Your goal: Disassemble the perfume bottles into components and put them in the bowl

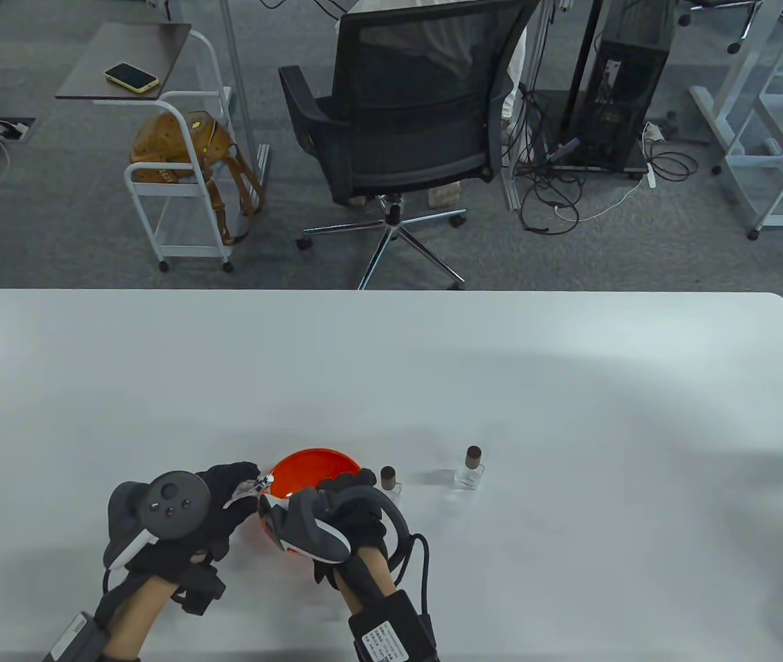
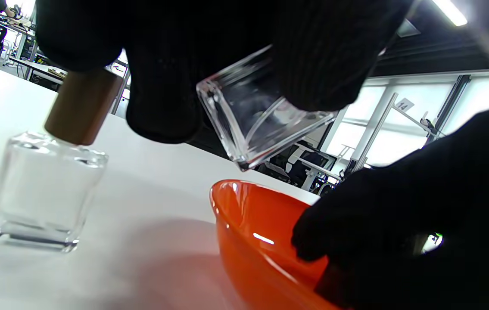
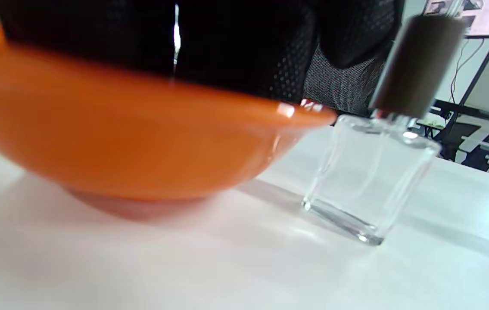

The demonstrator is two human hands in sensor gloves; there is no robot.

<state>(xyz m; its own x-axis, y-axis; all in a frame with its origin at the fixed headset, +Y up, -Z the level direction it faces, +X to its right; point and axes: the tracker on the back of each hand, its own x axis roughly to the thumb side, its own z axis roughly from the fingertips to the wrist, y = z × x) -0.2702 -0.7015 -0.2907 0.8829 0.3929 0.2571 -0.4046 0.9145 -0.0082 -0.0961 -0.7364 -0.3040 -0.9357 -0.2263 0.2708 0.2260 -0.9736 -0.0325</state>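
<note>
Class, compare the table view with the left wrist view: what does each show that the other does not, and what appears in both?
Only the table view shows a second capped clear glass bottle standing farther right, and the black office chair. Only the left wrist view shows that the left hand's fingers pinch a clear square glass bottle body tilted above the bowl. Both show the round orange plastic bowl, the nearer brown-capped bottle and the white table.

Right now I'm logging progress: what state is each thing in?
Left hand: grips an uncapped clear bottle, tilted over the bowl.
Right hand: rests on the bowl's rim.
Orange bowl: upright on the table.
Near bottle: capped, standing.
Far bottle: capped, standing.
</note>
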